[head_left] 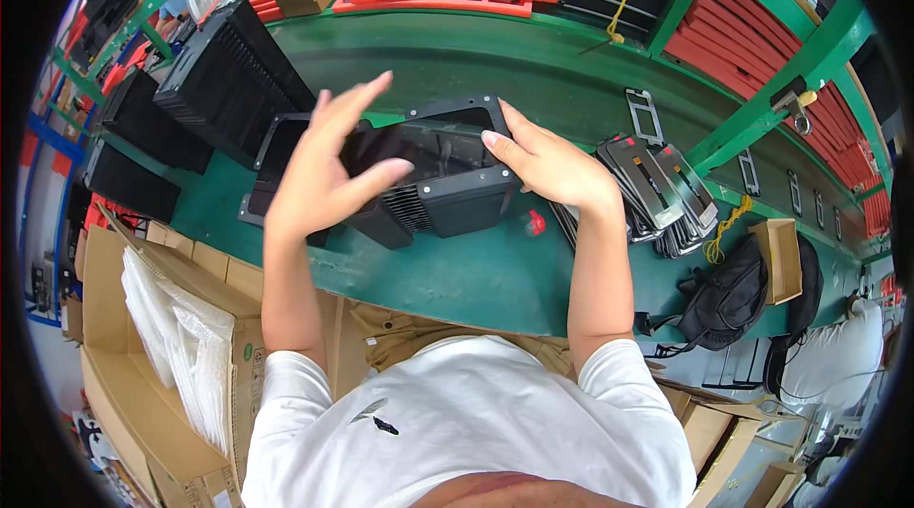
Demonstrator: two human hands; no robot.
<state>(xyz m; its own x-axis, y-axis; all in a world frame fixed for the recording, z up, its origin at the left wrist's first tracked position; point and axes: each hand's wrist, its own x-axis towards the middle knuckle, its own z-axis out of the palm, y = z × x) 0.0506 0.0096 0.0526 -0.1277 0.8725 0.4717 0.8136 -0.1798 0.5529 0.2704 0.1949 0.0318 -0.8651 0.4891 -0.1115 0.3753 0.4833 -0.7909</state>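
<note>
A stack of black plastic trays (466, 206) stands on the green bench in front of me, with screws or studs at its corners. In the top tray lies a dark glossy panel (430, 148), partly smeared by motion. My right hand (555, 163) grips the tray's right edge, its thumb on the rim and its fingers along the outer side. Over the stack's left part, my left hand (330, 163) is raised with thumb and fingers spread and nothing in it. Another black tray (273, 154) sits behind that hand, mostly covered by it.
Tall stacks of black trays (221, 79) rise at the left. Thin metal-framed panels (655, 186) are piled on the right, near yellow cord (731, 227) and a black backpack (728, 294). A small red item (535, 223) lies near my right wrist. An open cardboard box (162, 384) stands lower left.
</note>
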